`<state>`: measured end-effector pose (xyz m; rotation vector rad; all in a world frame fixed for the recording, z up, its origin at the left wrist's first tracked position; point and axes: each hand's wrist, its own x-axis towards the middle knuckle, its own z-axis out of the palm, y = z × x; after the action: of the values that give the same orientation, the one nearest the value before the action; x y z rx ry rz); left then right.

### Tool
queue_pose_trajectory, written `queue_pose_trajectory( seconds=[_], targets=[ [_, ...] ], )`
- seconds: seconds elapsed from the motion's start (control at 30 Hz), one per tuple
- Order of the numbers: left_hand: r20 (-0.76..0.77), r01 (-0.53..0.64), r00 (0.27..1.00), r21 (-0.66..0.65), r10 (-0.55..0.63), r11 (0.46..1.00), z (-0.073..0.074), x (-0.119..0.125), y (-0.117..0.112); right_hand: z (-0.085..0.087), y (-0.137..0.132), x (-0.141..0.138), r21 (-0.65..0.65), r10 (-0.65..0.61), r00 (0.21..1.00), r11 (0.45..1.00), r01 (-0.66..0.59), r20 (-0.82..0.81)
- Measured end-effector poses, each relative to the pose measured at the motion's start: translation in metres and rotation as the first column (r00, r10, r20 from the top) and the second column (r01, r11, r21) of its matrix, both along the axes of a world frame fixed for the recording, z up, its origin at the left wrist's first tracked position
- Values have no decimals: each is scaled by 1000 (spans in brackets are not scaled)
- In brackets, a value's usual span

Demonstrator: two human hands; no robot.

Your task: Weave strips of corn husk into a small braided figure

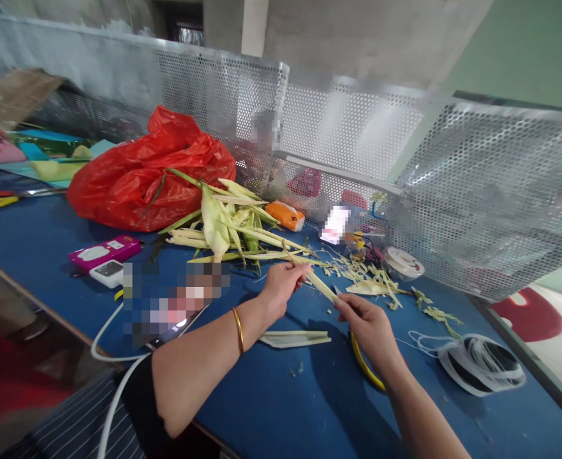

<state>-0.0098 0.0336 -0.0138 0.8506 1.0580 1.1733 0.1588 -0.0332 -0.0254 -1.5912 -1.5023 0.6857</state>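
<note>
A pale, narrow strip of corn husk (321, 285) is stretched between my two hands above the blue table. My left hand (283, 287), with a gold bangle at the wrist, pinches its upper end. Thumb and fingers of my right hand (369, 322) are closed on the lower end. A yellow handle loop (364, 364), like that of scissors, shows beside my right palm, and a dark tip sticks out near the fingertips; whether the hand grips this tool or it lies beneath, I cannot tell. Another husk piece (297, 338) lies below my left wrist.
Behind my hands is a heap of corn husks (214, 223) against a red plastic bag (151, 172). Husk scraps (367, 274) lie to the right, near a spool of white cord (481, 363). An orange tissue pack (285, 215) and a perforated metal screen (347, 127) stand behind.
</note>
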Motion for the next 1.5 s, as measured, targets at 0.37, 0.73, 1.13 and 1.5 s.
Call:
queue_pose_trajectory(
  seconds=[0.37,0.73,1.13,1.5],
  targets=[
    [92,-138,987,75,131,988,12,-15,18,7,-2,8,-92,176,983,981,-171,44],
    [-109,5,994,60,2,998,5,-5,2,6,-2,-2,-26,6,980,1000,-12,-197],
    [-189,477,870,95,-455,874,-6,7,-14,4,-3,-16,-100,9,859,992,-70,-512],
    [-174,434,893,92,-414,896,0,7,-17,2,-3,-14,-138,-18,820,988,-74,-572]
  ],
)
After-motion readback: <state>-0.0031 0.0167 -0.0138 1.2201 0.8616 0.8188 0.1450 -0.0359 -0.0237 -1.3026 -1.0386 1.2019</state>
